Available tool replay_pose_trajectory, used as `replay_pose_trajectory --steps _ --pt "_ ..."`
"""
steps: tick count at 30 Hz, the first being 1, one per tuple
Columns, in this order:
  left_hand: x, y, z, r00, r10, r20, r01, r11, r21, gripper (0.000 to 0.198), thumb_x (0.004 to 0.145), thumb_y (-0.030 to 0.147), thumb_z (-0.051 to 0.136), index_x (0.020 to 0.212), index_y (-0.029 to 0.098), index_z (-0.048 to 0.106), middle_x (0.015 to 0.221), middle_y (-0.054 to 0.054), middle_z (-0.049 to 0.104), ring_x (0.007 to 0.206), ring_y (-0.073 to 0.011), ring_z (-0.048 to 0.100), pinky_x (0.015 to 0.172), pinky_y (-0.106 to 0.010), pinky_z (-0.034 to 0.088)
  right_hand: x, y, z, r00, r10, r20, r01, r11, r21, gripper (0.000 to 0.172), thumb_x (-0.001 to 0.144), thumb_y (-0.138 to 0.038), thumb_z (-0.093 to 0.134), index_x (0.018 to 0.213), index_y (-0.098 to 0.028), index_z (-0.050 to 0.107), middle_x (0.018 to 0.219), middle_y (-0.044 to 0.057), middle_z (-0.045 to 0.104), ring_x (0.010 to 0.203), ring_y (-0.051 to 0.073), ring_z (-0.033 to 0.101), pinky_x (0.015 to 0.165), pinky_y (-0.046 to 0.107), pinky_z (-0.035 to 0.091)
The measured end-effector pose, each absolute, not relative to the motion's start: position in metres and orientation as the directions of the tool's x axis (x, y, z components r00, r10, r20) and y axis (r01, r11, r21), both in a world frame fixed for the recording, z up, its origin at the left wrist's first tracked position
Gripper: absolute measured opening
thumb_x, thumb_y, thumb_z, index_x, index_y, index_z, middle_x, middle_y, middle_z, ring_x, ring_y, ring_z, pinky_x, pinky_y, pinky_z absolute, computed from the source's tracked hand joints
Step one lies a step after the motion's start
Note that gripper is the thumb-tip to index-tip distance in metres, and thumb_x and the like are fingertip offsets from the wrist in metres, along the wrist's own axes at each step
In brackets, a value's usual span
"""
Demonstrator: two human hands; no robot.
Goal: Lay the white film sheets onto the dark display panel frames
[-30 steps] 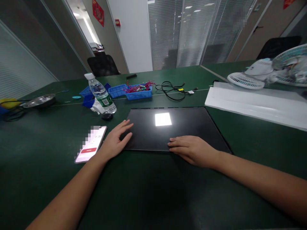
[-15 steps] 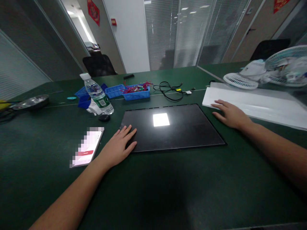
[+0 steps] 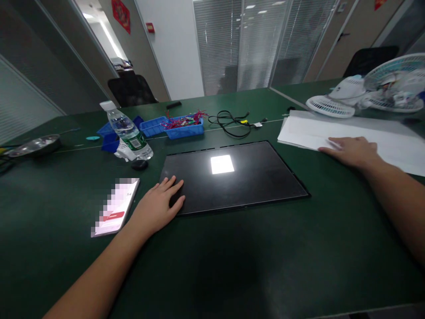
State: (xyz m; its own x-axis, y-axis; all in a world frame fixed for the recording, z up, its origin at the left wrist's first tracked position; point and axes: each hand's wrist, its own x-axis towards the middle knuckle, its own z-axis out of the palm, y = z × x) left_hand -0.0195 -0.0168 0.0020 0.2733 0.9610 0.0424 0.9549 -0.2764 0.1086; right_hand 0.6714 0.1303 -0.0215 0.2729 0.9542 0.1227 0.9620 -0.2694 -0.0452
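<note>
A flat black panel (image 3: 239, 177) lies on the dark green table (image 3: 212, 257) in front of me, with a bright square of reflected light on it. My left hand (image 3: 156, 210) rests open, fingers flat, on the panel's near left corner. My right hand (image 3: 353, 150) lies open and palm down on a large white sheet (image 3: 352, 133) to the right of the panel. A phone (image 3: 116, 206) with a lit screen lies just left of my left hand.
A tilted water bottle (image 3: 128, 133), blue trays (image 3: 172, 126) with red bits, a black cable (image 3: 232, 122) and a small dark object (image 3: 139, 164) sit behind the panel. White fans (image 3: 365, 91) stand at the far right, a metal dish (image 3: 35, 145) at the far left.
My right hand left the panel's near edge and moved right, onto the white sheet, sliding further along it. My left hand stayed on the panel's corner.
</note>
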Motion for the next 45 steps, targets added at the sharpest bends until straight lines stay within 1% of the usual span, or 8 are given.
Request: replay_pose_trajectory --steps 8,14,17,22,31,37,41,45 --pt "-0.037 -0.009 0.001 0.169 0.973 0.156 0.941 -0.207 0.267 0.067 0.102 0.061 0.051 0.151 0.02 0.07 0.168 -0.014 0.056 0.154 -0.0379 0.056 0.128 -0.06 0.044 0.673 0.129 -0.025 0.169 0.976 0.138 0.983 -0.177 0.052 0.1 0.108 -0.08 0.026 0.173 -0.005 0.04 0.174 0.033 0.036 0.157 0.036 0.033 0.109 0.052 0.033" --pt "-0.045 -0.002 -0.006 0.105 0.987 0.123 0.879 -0.15 0.452 0.068 0.099 0.065 0.056 0.15 0.022 0.07 0.173 -0.012 0.051 0.158 -0.037 0.051 0.13 -0.06 0.041 0.663 0.124 -0.018 0.197 0.964 0.178 0.972 -0.216 0.093 0.093 0.104 -0.084 0.039 0.163 -0.014 0.058 0.149 0.029 0.063 0.131 0.041 0.055 0.099 0.054 0.037" --pt "-0.045 -0.002 -0.005 0.096 0.987 0.131 0.875 -0.146 0.461 0.064 0.099 0.063 0.057 0.147 0.023 0.072 0.172 -0.011 0.053 0.156 -0.0375 0.053 0.129 -0.061 0.042 0.658 0.122 -0.019 0.12 0.963 0.241 0.984 -0.147 0.096 0.08 0.105 -0.077 0.045 0.151 -0.017 0.07 0.143 0.026 0.067 0.129 0.038 0.055 0.1 0.051 0.038" --pt "-0.046 -0.002 -0.004 0.094 0.985 0.146 0.878 -0.151 0.453 0.063 0.099 0.064 0.056 0.144 0.024 0.074 0.169 -0.011 0.056 0.153 -0.0379 0.056 0.127 -0.062 0.045 0.651 0.125 -0.028 0.091 0.979 0.183 0.995 -0.095 0.013 0.087 0.11 -0.072 0.038 0.167 -0.008 0.052 0.171 0.026 0.046 0.147 0.037 0.046 0.107 0.047 0.04" --pt "-0.045 -0.002 -0.003 0.11 0.984 0.143 0.883 -0.163 0.44 0.063 0.1 0.063 0.056 0.144 0.023 0.074 0.168 -0.013 0.057 0.153 -0.0392 0.056 0.126 -0.063 0.046 0.622 0.113 -0.007 0.004 0.981 0.192 0.993 -0.027 0.118 0.065 0.113 -0.057 0.038 0.14 -0.012 0.076 0.141 0.027 0.07 0.114 0.036 0.064 0.086 0.047 0.038" --pt "-0.044 -0.003 -0.002 0.109 0.985 0.135 0.888 -0.157 0.433 0.063 0.1 0.063 0.055 0.145 0.022 0.074 0.168 -0.014 0.056 0.155 -0.0381 0.054 0.128 -0.062 0.043 0.591 0.094 0.004 -0.022 0.948 0.317 0.995 -0.01 0.097 0.055 0.113 -0.044 0.037 0.137 -0.011 0.074 0.132 0.024 0.075 0.102 0.03 0.069 0.075 0.04 0.039" --pt "-0.044 -0.003 -0.004 0.138 0.982 0.131 0.894 -0.18 0.41 0.066 0.101 0.063 0.055 0.149 0.021 0.07 0.17 -0.014 0.054 0.157 -0.0374 0.053 0.13 -0.061 0.042 0.563 0.08 0.004 -0.313 0.88 0.357 0.95 0.293 0.112 0.043 0.11 -0.039 0.048 0.13 -0.017 0.079 0.126 0.014 0.08 0.106 0.026 0.073 0.081 0.036 0.048" --pt "-0.047 -0.002 -0.007 0.152 0.979 0.132 0.9 -0.193 0.392 0.066 0.102 0.061 0.054 0.15 0.019 0.07 0.171 -0.015 0.053 0.157 -0.0371 0.052 0.131 -0.06 0.04 0.523 0.073 0.0 -0.73 0.529 0.433 0.64 0.75 0.163 0.029 0.106 -0.031 0.057 0.111 -0.02 0.083 0.111 0.011 0.083 0.095 0.023 0.077 0.08 0.034 0.056"
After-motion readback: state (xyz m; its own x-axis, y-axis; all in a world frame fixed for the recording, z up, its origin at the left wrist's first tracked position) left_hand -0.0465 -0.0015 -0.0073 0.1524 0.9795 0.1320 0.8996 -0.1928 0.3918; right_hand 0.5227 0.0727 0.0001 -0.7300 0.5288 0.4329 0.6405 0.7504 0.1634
